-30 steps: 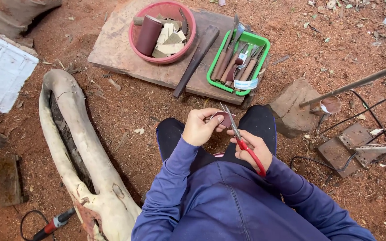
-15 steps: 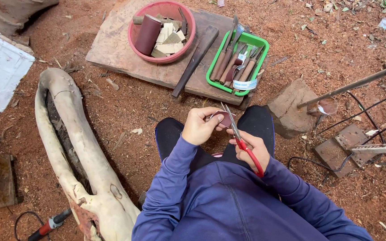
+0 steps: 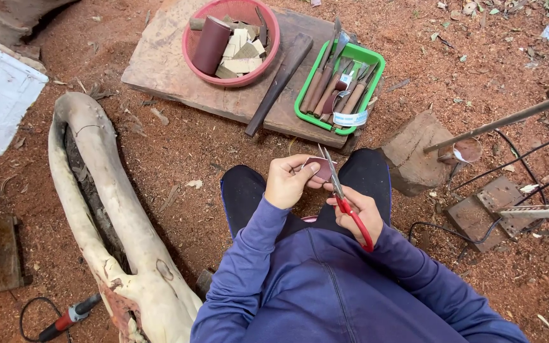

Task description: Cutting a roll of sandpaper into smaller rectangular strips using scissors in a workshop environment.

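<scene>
My left hand [image 3: 289, 181] pinches a small dark reddish-brown piece of sandpaper [image 3: 319, 168] over my lap. My right hand [image 3: 362, 212] grips red-handled scissors [image 3: 343, 197], whose blades point up and away and meet the edge of the sandpaper piece. Both hands sit close together above my dark trousers. I wear a blue long-sleeved top.
A wooden board [image 3: 173, 76] ahead carries a pink bowl [image 3: 268, 47] with a sandpaper roll and cut pieces, a dark stick [image 3: 279, 84], and a green tray [image 3: 372, 70] of carving tools. A long pale hollowed log [image 3: 96, 190] lies at left. Cables, metal pieces and a stone lie at right.
The hands stay in the same place over the lap; the scissors and sandpaper piece show no clear movement. The view has shifted slightly.
</scene>
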